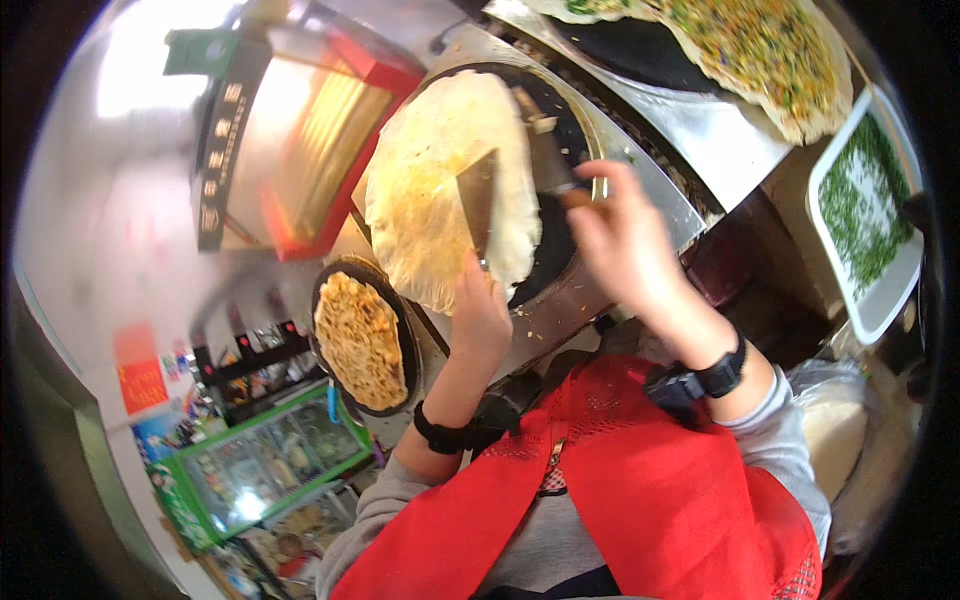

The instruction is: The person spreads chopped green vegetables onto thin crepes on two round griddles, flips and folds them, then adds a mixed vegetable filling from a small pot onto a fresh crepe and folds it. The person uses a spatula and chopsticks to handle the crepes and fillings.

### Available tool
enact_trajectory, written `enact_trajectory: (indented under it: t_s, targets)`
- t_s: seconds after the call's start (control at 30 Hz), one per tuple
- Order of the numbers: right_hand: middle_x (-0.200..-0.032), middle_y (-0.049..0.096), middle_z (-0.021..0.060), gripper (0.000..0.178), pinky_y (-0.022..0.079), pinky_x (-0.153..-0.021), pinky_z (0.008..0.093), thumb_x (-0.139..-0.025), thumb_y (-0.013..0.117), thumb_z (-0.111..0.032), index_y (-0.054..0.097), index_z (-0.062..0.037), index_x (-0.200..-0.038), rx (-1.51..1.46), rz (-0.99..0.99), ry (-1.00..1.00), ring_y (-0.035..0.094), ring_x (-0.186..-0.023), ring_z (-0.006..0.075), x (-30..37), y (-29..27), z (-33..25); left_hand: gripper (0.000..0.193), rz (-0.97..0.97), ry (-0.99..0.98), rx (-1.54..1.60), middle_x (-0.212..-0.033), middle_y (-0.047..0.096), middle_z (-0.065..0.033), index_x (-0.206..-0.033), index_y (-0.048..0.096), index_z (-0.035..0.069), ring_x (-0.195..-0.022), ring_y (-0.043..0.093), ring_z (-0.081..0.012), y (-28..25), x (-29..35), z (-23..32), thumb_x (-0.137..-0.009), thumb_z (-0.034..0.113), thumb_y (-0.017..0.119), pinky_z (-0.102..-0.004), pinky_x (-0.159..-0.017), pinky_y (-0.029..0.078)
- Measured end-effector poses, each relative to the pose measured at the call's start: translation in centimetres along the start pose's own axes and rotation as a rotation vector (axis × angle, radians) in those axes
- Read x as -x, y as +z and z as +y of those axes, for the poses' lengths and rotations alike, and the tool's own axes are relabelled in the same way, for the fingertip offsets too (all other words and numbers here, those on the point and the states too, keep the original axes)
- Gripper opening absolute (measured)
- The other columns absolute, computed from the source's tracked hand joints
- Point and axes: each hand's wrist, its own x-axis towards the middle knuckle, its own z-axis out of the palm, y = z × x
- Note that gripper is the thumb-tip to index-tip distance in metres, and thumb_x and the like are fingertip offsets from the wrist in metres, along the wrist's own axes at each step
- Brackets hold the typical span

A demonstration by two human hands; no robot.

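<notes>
A large pale round flatbread [440, 190] lies on the round black griddle [560, 250], which sits in the steel-topped desk [690, 130]. On the flatbread rests a flat metal scraper blade [480, 200], held from the near side by the left hand [480, 315]. To its right, the right hand [625, 240] grips a second metal scraper [545, 150] over the griddle. Near left of the griddle, lower down, a browned flatbread [358, 340] lies on a small round dark pan [405, 350]. Behind the griddle, further right, a flatbread strewn with chopped greens [770, 50] lies on another dark plate [625, 50]. Far right stands a white rectangular tray of chopped greens [865, 200].
</notes>
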Motion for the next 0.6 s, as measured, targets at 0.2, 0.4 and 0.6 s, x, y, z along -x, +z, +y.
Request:
enact_trajectory:
  t_s: [0.2, 0.4, 0.6]
  targets:
    - [-0.090, 0.066, 0.0096, 0.034, 0.049, -0.065, 0.0240, -0.089, 0.064, -0.012, 0.057, 0.0017, -0.119, 0.034, 0.291, 0.242, 0.060, -0.077, 0.0108, -0.7, -6.4, 2.9, 0.054, 0.220, -0.042, 0.155, -0.118, 0.053, -0.0252, -0.140, 0.034, -0.002, -0.096, 0.061, -0.0335, -1.4, 2.9, -1.9, -0.091, 0.008, 0.053, -0.0399, -0.080, 0.051]
    - [-0.096, 0.066, 0.0205, 0.031, 0.055, -0.072, 0.0379, -0.085, 0.063, -0.008, 0.059, 0.0004, -0.115, 0.615, -0.043, -0.583, 0.068, -0.081, 0.0335, -3.7, -2.1, 2.1, 0.042, 0.279, -0.797, 1.044, -0.075, 0.050, 0.0012, -0.138, 0.041, 0.003, -0.053, 0.043, -0.0045, -2.5, 9.0, -5.6, -0.098, 0.013, 0.048, -0.0230, -0.047, 0.041]
    - [-0.087, 0.064, 0.0198, 0.037, 0.054, -0.061, 0.0423, -0.086, 0.061, -0.011, 0.054, -0.0036, -0.121, 0.914, -0.161, -0.546, 0.065, -0.070, 0.0363, -1.8, -0.9, -1.0, 0.040, 0.280, -0.511, 0.363, -0.114, 0.058, -0.0268, -0.128, 0.047, -0.006, -0.104, 0.059, -0.0386, -3.4, 7.2, -7.3, -0.096, 0.017, 0.049, -0.0406, -0.087, 0.047]
